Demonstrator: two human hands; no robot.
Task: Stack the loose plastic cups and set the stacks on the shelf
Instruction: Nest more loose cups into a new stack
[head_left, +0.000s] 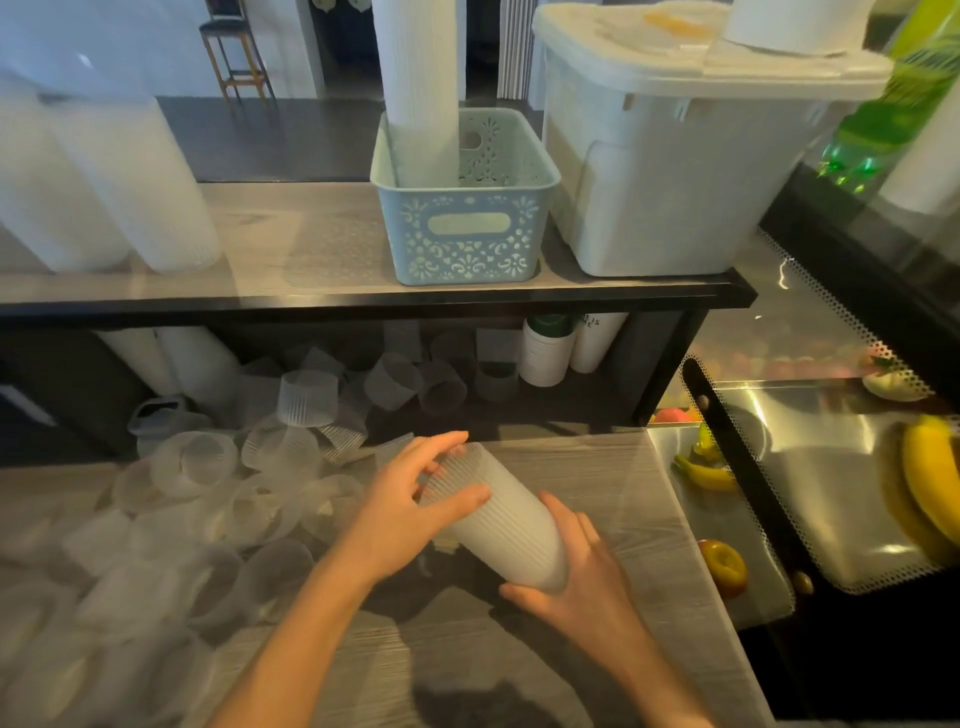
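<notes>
A short stack of ribbed translucent cups (506, 525) lies tilted above the wooden counter (597, 478), held between both hands. My left hand (410, 504) grips its upper far end, thumb across the side. My right hand (576, 577) cups its lower near end. Several loose cups (208, 499) lie scattered over the counter's left half, some on their sides, and more loose cups (306, 397) sit under the shelf. The shelf (311, 244) above carries tall finished cup stacks (130, 182) at the left.
On the shelf stand a blue basket (462, 234) holding a tall cup stack (421, 88) and a white lidded bin (670, 156). A display case (810, 493) with bananas (930, 478) and an apple (724, 564) borders the counter's right edge.
</notes>
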